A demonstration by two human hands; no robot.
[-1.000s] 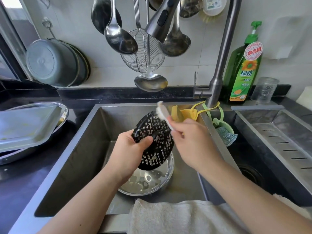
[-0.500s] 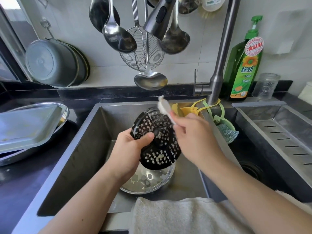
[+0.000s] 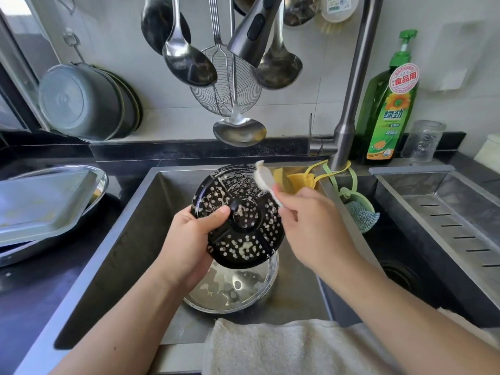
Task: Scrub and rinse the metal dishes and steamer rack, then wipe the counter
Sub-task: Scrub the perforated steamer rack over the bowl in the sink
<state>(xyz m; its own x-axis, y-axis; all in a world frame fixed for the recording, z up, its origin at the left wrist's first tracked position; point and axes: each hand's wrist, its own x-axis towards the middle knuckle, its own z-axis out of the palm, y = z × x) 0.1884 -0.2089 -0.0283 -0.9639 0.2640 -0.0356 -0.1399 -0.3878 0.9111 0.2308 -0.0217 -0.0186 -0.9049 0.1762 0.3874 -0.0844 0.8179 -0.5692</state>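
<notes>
Left hand (image 3: pixel 186 239) gripping round black perforated steamer rack (image 3: pixel 238 216) by thumb over steel sink (image 3: pixel 130 226), right hand (image 3: pixel 311 226) fingers pinching white scrubbing pad (image 3: pixel 263 178) against rim.

A dark counter (image 3: pixel 35 299) runs round a steel sink (image 3: pixel 130 239) set into it. In the sink's left basin, at about 6 o'clock from its middle, a round metal dish (image 3: pixel 232 293) lies on the floor of the basin, flecked with suds. A pale towel (image 3: pixel 270 345) is draped over the sink's front rim at 6 o'clock. On the counter at 9 o'clock a rectangular metal tray (image 3: pixel 40 204) rests tilted on a round metal plate (image 3: pixel 101 182). At 1 o'clock, on the back ledge, a green detergent bottle (image 3: pixel 387 112) stands upright just beside the tap's base (image 3: pixel 342 147), with a clear glass jar (image 3: pixel 423 140) near it, further towards 2 o'clock.
</notes>
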